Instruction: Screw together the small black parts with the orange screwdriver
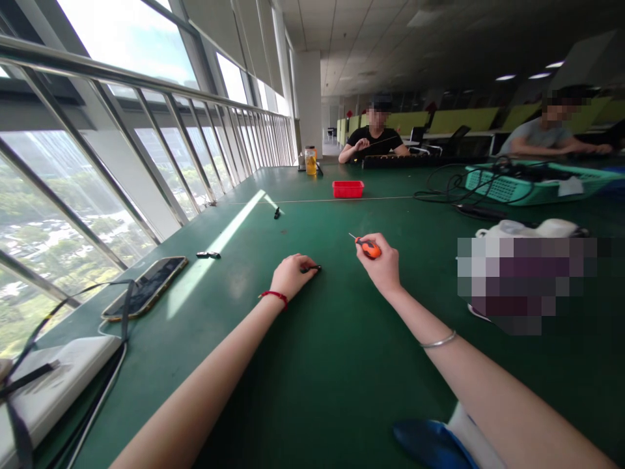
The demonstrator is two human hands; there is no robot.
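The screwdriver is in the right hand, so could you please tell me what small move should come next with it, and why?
Probably bring the screwdriver leftward to the small black piece: the left hand has its fingers on that piece, while the right hand grips the screwdriver, which is apart from it.

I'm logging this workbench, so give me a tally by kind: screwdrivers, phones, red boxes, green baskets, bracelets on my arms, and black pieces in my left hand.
Screwdriver: 1
Phone: 1
Red box: 1
Green basket: 1
Bracelets (red, silver): 2
Black piece in left hand: 1
Total: 7
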